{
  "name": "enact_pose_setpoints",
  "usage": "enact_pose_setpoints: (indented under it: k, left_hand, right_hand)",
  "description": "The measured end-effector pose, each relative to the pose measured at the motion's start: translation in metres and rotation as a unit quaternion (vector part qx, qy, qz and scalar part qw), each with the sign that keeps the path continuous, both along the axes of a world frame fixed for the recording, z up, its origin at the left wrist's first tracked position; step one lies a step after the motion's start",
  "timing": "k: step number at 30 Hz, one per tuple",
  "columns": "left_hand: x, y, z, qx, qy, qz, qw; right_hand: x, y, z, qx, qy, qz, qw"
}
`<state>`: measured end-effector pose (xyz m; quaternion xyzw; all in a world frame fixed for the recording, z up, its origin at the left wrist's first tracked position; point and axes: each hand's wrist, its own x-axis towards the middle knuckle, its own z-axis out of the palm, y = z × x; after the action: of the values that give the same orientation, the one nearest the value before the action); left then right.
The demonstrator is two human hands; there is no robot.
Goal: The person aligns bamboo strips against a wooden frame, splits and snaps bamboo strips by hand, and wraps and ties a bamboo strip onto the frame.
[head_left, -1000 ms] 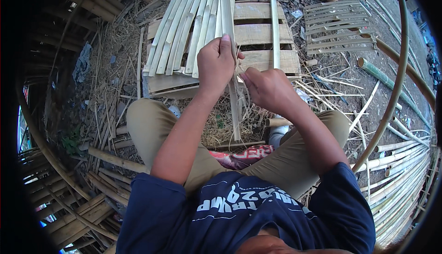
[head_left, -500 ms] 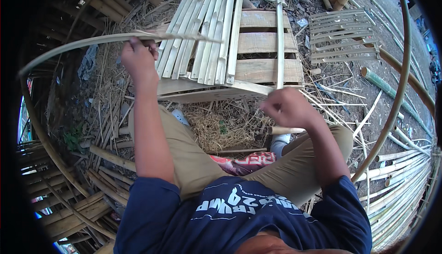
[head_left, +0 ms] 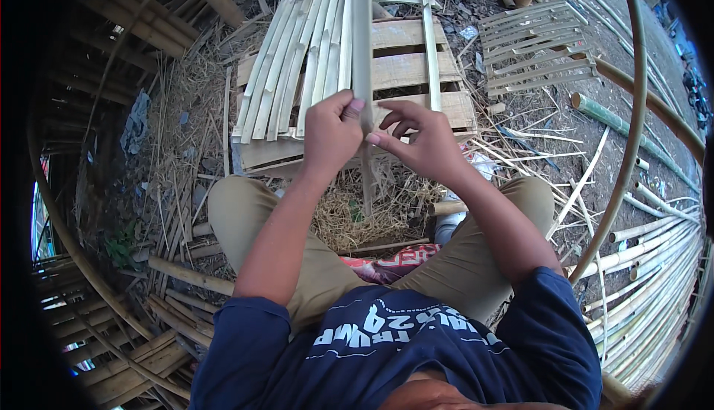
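A long pale bamboo strip (head_left: 361, 31) stands upright in front of me, its lower end reaching down over the straw. My left hand (head_left: 331, 129) is closed round it, thumb along its near face. Right beside the strip is my right hand (head_left: 420, 139), fingers curled but apart; its thumb tip is at the strip's edge, and I see nothing gripped in it. Behind both hands, a row of split bamboo slats (head_left: 286, 68) lies side by side on a low wooden slatted bench (head_left: 416, 64). One separate slat (head_left: 432, 57) lies along the bench's right part.
A finished-looking slatted bamboo panel (head_left: 535, 49) lies on the ground at the far right. Near it is a green bamboo pole (head_left: 621, 127). Many bamboo poles (head_left: 647, 283) are bundled at the right. Straw and shavings (head_left: 349, 209) cover the ground between my legs.
My left hand has moved right with the strip, which has swung from sideways to upright. My right hand has come in to the left, beside the strip. The slat row's right end shows fewer slats.
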<state>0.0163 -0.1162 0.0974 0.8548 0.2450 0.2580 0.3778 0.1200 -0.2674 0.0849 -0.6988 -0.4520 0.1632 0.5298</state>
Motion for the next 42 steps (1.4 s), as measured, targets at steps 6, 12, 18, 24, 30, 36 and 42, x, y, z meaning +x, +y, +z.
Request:
enact_pose_setpoints:
  k: [6,12,18,24,30,36,42]
  left_hand:
    - [0.002,-0.006,-0.021,-0.127,-0.020,-0.072,0.989]
    - [0.013,-0.015,-0.010,-0.313,-0.081,0.002,0.946]
    - [0.009,0.008,0.000,-0.284,-0.102,0.152,0.941]
    - [-0.002,0.050,0.023,-0.232,-0.144,0.239,0.932]
    - [-0.006,0.054,0.027,-0.260,-0.145,0.252,0.921]
    - [-0.002,0.061,0.033,-0.279,-0.144,0.253,0.915]
    - [0.015,0.053,0.033,-0.340,-0.150,0.218,0.902]
  right_hand:
    - [-0.001,0.001,-0.010,-0.051,0.144,0.018,0.988]
    - [-0.007,-0.008,0.005,-0.054,-0.094,0.098,0.989]
    - [-0.013,-0.013,0.002,-0.111,-0.286,0.126,0.943]
    - [-0.020,-0.021,0.009,-0.053,-0.269,0.186,0.944]
    - [-0.018,-0.019,0.012,-0.037,-0.192,0.206,0.959]
    - [-0.022,-0.019,0.026,0.029,-0.142,0.240,0.960]
    - [-0.017,-0.029,0.041,0.018,-0.151,0.267,0.952]
